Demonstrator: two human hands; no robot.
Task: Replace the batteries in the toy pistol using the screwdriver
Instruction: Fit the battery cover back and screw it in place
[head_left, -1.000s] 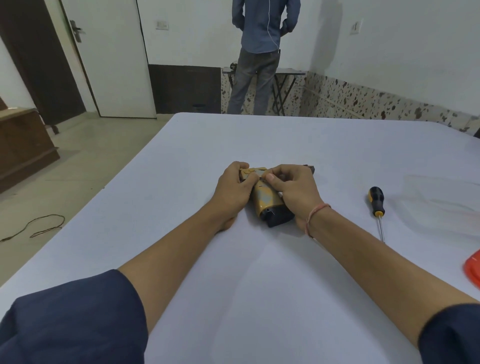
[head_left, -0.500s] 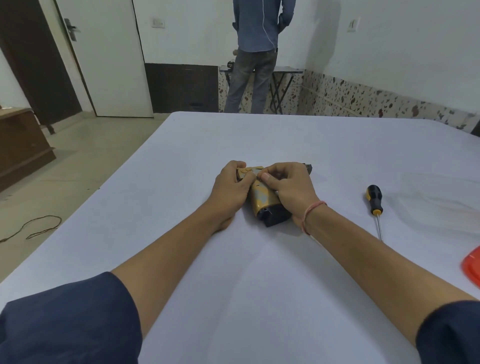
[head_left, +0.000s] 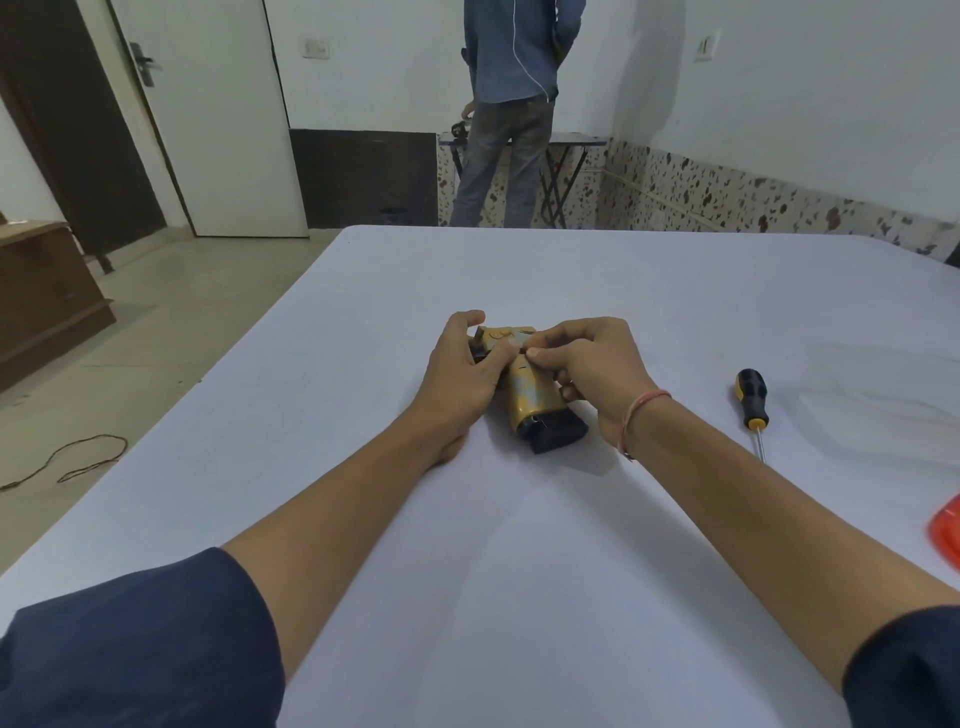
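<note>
The yellow and black toy pistol (head_left: 537, 402) lies on the white table (head_left: 519, 545), grip end pointing toward me. My left hand (head_left: 460, 376) grips its rear left end, thumb on top. My right hand (head_left: 592, 371) holds the pistol from the right, thumb and forefinger pinching at its upper side; the barrel is hidden under that hand. The screwdriver (head_left: 752, 402), with a black and yellow handle, lies on the table to the right, apart from both hands, shaft pointing toward me.
An orange-red object (head_left: 948, 530) pokes in at the right edge of the table. A clear plastic sheet or bag (head_left: 883, 410) lies right of the screwdriver. A person (head_left: 511, 104) stands beyond the table at a small folding table. A cable lies on the floor at left.
Both hands stay on the pistol. My right hand's fingers have shifted slightly on its top; the pistol has barely moved. The screwdriver has not moved.
</note>
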